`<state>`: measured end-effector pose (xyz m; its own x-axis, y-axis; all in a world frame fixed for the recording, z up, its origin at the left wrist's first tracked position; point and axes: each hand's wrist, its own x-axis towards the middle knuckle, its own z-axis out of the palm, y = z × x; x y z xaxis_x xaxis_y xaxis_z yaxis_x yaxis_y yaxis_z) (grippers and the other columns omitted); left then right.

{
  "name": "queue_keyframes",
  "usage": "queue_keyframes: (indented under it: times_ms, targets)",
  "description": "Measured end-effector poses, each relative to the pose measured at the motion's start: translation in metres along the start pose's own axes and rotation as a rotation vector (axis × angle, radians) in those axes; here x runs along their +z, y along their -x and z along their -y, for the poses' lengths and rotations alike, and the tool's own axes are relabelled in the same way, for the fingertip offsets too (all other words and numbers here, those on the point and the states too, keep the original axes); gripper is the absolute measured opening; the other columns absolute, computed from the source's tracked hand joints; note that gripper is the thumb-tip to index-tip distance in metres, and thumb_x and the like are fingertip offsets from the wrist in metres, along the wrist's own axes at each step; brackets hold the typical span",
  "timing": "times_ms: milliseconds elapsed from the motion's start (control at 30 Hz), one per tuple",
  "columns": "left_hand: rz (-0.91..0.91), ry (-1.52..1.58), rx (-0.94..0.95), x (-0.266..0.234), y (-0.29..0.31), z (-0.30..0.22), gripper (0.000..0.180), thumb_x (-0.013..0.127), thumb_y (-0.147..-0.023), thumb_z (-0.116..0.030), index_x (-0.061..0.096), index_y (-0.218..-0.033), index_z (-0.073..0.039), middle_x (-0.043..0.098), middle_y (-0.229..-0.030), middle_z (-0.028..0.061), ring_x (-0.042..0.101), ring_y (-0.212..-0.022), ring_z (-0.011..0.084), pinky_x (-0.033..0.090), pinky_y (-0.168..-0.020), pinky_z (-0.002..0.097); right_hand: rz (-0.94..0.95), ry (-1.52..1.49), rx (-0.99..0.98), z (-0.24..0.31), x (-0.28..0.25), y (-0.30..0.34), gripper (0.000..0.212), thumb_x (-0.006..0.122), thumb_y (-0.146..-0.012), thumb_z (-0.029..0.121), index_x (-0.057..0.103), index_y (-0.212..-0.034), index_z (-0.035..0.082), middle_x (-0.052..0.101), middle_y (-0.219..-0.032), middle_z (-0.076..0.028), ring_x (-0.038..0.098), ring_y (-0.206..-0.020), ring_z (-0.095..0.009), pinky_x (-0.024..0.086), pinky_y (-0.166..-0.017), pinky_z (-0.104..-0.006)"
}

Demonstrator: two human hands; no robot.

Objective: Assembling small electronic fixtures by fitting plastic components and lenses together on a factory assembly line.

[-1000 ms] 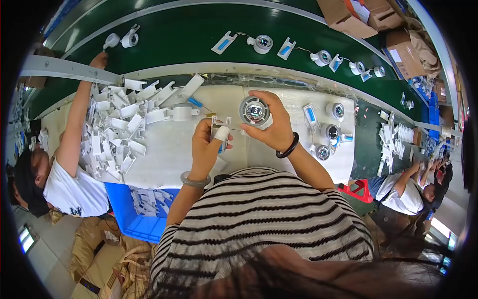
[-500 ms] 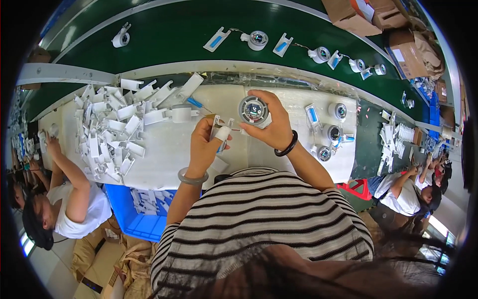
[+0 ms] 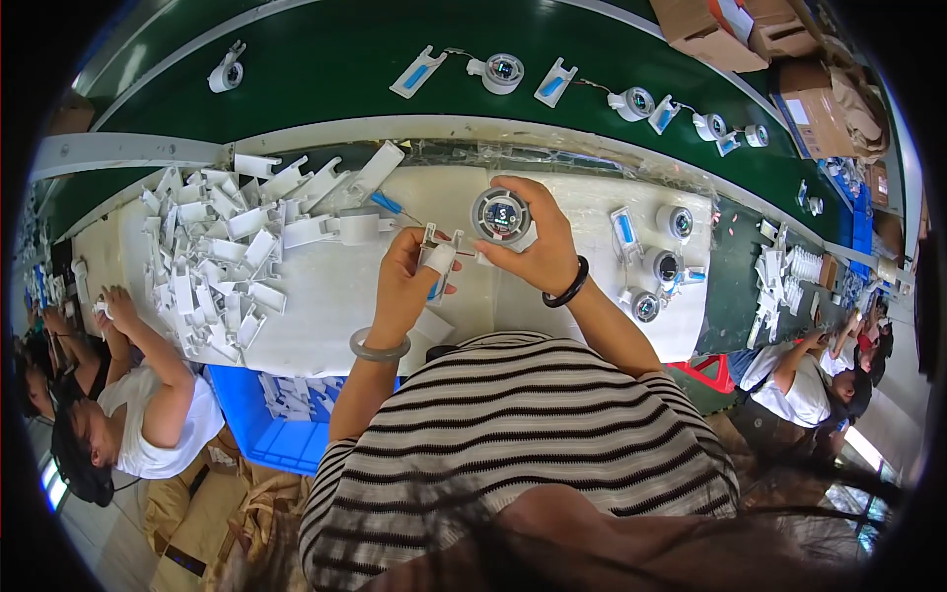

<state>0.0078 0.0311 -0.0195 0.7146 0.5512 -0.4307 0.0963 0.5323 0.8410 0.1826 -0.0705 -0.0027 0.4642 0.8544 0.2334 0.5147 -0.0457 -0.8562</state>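
In my right hand [image 3: 545,240] is a round white device [image 3: 501,216] with a grey ring and a small lit display turned up. My left hand [image 3: 402,286] grips a white plastic handle piece [image 3: 431,240] with a forked end; a bit of blue shows below the thumb, which has a white cover on its tip. A short reddish wire [image 3: 467,253] runs between the two parts. To the left of my hands lies a white part with a blue cell [image 3: 386,202] on a wire. Fingers partly hide the handle piece.
A heap of white plastic pieces [image 3: 222,247] covers the table's left side. Several round devices [image 3: 667,263] with blue cells lie on the right. Similar units rest on the green conveyor [image 3: 326,74] beyond. A blue bin [image 3: 266,434] stands below left; co-workers sit at both sides.
The display in my right hand has changed what it shows. My hands have hardly moved. Units on the conveyor have shifted slightly in the view, and the left co-worker's hands have come together.
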Motion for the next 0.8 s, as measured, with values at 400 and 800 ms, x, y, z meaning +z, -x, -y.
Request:
queue_keyframes:
  times_ms: [400, 800]
  targets:
    - [0.011, -0.054, -0.011, -0.013, -0.024, -0.013, 0.018, 0.058, -0.088, -0.009, 0.052, -0.103, -0.003, 0.059, -0.092, 0.0057, 0.062, -0.076, 0.0127, 0.054, -0.057, 0.0258, 0.086, 0.011, 0.010, -0.019, 0.008, -0.027, 0.070, 0.081, -0.066, 0.016, 0.047, -0.126, 0.006, 0.055, -0.119, -0.014, 0.055, -0.109, -0.027, 0.044, -0.092, -0.0341]
    - [-0.562, -0.921, 0.355, -0.144, -0.221, -0.093, 0.035, 0.061, -0.080, -0.015, 0.051, -0.111, -0.001, 0.057, -0.103, 0.0128, 0.061, -0.089, 0.0242, 0.051, -0.067, 0.0397, 0.114, 0.447, -0.129, -0.101, 0.099, -0.228, 0.052, 0.060, -0.086, 0.039, 0.050, -0.122, 0.004, 0.057, -0.116, -0.020, 0.057, -0.104, -0.034, 0.045, -0.087, -0.0434]
